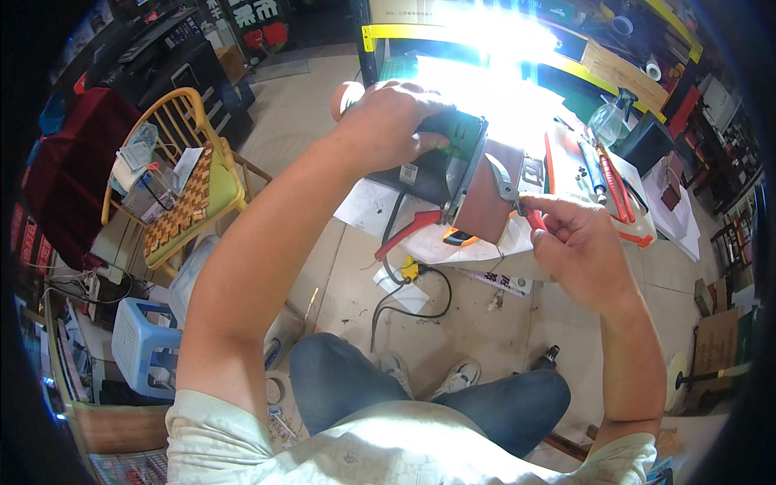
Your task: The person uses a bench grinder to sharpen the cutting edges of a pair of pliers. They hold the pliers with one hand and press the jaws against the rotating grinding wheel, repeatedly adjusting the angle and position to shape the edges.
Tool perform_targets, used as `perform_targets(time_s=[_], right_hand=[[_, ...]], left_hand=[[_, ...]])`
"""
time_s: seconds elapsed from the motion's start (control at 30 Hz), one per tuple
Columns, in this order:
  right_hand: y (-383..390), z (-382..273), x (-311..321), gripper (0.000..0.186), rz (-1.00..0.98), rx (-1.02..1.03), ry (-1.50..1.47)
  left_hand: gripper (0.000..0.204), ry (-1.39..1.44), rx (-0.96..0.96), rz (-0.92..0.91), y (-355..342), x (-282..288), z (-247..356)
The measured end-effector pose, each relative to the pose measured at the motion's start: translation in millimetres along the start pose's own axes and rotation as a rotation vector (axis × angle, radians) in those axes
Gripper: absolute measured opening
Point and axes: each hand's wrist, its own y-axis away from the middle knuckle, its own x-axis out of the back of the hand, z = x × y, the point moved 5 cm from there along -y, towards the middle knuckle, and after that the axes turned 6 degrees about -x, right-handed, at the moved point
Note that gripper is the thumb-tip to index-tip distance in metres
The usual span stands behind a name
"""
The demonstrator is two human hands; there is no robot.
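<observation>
My left hand point(392, 121) lies over the top of a dark green-black boxy tool with a wide brown band point(485, 194) on its right side, which looks like a belt sander point(420, 174). Its thumb presses on the casing; the other fingers are partly hidden. A round orange-brown knob point(346, 99) shows beside the wrist. My right hand point(570, 242) is closed on the red handle of pruning shears point(504, 182). Their curved blade points up and away, in front of the brown band. A second red handle point(408, 233) sticks out low on the left of the tool.
A glaring lamp point(501, 48) washes out the back of the table. Red and blue hand tools point(610, 182) and a spray bottle point(608, 120) stand at right. A yellow plug with black cord point(411, 269) hangs below the edge. At left are a wooden chair point(190, 105) and a blue stool point(145, 339).
</observation>
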Motion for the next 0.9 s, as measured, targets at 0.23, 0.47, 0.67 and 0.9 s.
perform_targets(time_s=[0.23, 0.47, 0.67, 0.9], right_hand=[[-3.2, 1.3, 4.4, 0.039, 0.028, 0.036, 0.032], [-4.6, 3.3, 5.1, 0.038, 0.040, -0.011, 0.038], [-2.4, 2.6, 6.1, 0.039, 0.032, -0.006, 0.049], [-2.6, 8.4, 8.2, 0.038, 0.023, -0.012, -0.034]], left_hand=[[0.039, -0.021, 0.027, 0.020, -0.5, -3.7, -0.7], [0.042, -0.021, 0.057, 0.038, -2.1, -5.6, -2.5], [0.039, 0.053, 0.062, -0.002, -2.2, -3.0, 0.4], [0.040, 0.031, 0.038, 0.029, -2.7, -2.3, 1.7]])
